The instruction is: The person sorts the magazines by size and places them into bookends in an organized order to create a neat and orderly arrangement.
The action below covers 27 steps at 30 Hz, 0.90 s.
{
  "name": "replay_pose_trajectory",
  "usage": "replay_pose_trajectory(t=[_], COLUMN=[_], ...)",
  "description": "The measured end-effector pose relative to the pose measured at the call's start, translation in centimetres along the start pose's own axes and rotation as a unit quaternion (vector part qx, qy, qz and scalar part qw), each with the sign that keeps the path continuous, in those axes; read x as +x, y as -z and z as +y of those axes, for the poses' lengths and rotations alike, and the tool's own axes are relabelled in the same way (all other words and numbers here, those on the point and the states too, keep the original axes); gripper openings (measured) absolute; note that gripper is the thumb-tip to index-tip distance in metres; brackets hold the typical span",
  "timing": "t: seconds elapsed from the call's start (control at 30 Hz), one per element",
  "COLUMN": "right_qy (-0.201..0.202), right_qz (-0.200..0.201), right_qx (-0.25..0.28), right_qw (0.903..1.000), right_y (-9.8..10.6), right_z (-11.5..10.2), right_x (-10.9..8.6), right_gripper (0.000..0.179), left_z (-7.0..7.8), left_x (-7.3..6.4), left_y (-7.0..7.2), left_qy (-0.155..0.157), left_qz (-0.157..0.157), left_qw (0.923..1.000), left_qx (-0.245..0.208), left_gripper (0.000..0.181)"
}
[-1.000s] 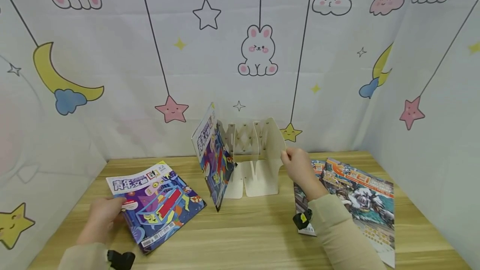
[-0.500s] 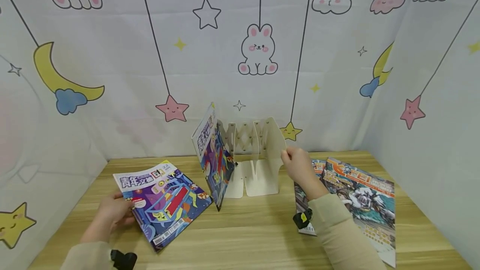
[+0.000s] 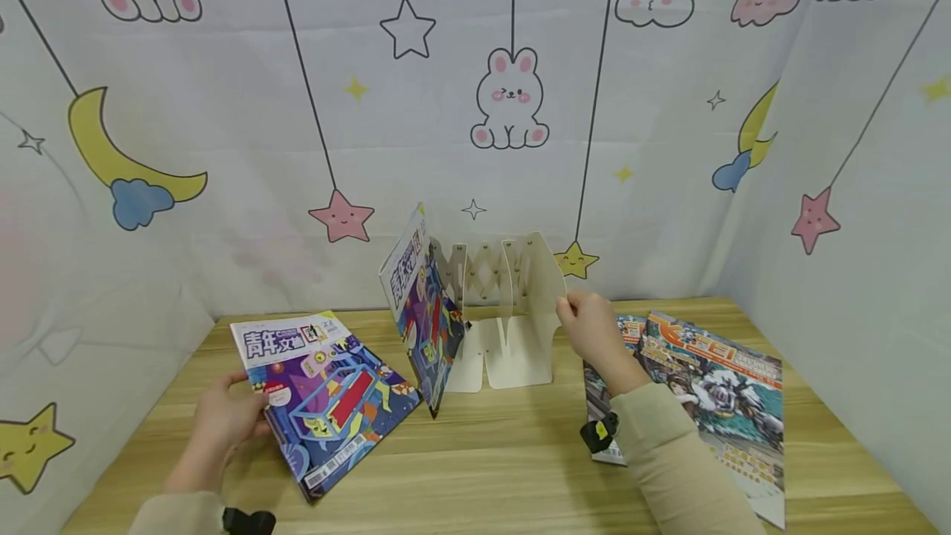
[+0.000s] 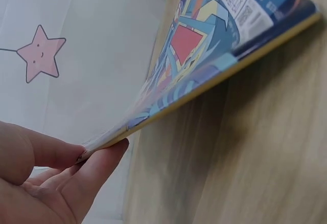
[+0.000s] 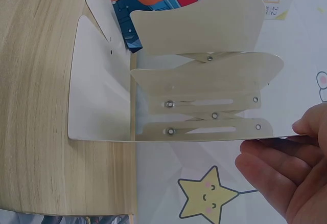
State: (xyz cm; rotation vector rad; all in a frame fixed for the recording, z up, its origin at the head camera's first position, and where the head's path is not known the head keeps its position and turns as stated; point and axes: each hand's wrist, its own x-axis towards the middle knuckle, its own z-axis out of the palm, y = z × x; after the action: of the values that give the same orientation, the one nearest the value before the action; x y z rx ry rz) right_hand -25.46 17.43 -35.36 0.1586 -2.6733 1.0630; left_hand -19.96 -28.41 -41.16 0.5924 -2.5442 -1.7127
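My left hand point(image 3: 226, 418) pinches the left edge of a purple-covered magazine point(image 3: 334, 403), thumb above and fingers beneath. In the left wrist view that edge of the magazine point(image 4: 204, 75) is raised off the table, with a shadow under it. A cream expandable bookend rack point(image 3: 520, 353) stands near the back of the table. My right hand point(image 3: 594, 333) pinches the edge of its right end plate; the right wrist view shows the thumb point(image 5: 309, 124) on one face and the fingers on the other. A second magazine with the same cover point(image 3: 431, 316) stands upright at the rack's left end.
Two other magazines, one in front point(image 3: 724, 411) and one partly beneath it point(image 3: 605, 403), lie on the right of the wooden table point(image 3: 475, 469), under my right forearm. A white printed curtain point(image 3: 416, 130) hangs behind and at both sides.
My left hand has moved right and slightly up with the magazine, whose right corner now reaches the foot of the standing one. My right hand and the rack stay put.
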Motion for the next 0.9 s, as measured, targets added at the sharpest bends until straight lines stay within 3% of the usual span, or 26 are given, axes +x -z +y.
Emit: replay_pose_trajectory(t=[0.27,0.6,0.9], right_qy=[-0.002,0.004,0.009], right_qz=[0.000,0.014,0.022], right_qx=[0.004,-0.007,-0.011], right_qw=[1.0000,0.9999,0.9996], right_y=[0.0,-0.1,-0.1], right_z=[-0.1,-0.2,-0.3], right_x=[0.1,0.1,0.1], right_gripper=[0.042,0.042,0.043], left_z=[0.8,1.6,2.4], left_x=[-1.2,-2.2,-3.1], left_y=[-0.6,-1.0,-1.1], left_qy=[-0.042,-0.070,-0.102], left_qz=[0.034,0.046,0.074], left_qw=[0.9979,0.9964,0.9918], left_qx=[0.036,0.011,0.018], left_gripper=[0.055,0.054,0.050])
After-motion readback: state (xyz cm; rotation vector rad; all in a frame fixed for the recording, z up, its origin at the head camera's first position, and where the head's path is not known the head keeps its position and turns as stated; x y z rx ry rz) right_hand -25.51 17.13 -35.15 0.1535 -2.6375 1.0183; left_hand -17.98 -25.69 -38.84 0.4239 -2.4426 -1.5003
